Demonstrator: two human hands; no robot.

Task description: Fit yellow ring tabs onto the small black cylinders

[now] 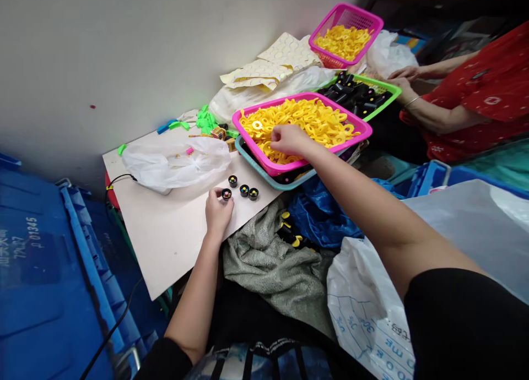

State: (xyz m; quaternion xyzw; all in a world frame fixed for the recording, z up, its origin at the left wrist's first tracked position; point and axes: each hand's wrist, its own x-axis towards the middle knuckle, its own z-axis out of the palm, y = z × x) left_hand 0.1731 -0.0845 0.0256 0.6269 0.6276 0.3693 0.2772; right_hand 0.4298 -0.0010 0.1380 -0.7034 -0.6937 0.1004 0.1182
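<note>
My left hand (218,215) rests at the white tabletop (165,242), its thumb and fingers closed round a short black cylinder (226,194) with a coloured centre. Three similar black pieces (244,190) stand upright just to its right. My right hand (290,139) reaches over a pink basket (363,128) heaped with yellow plastic ring pieces (297,114). Its fingers are curled together among the yellow pieces, and anything pinched there is hidden. Under the pink basket sits a light-blue basket (264,179) with dark parts inside.
A white plastic bag (177,165) and green pieces (205,119) lie at the back. Further right are a green basket (382,110) of black parts and another pink basket (347,11). A co-worker in red (475,104) sits right. Blue crates (41,259) stand left; sacks (273,270) lie below.
</note>
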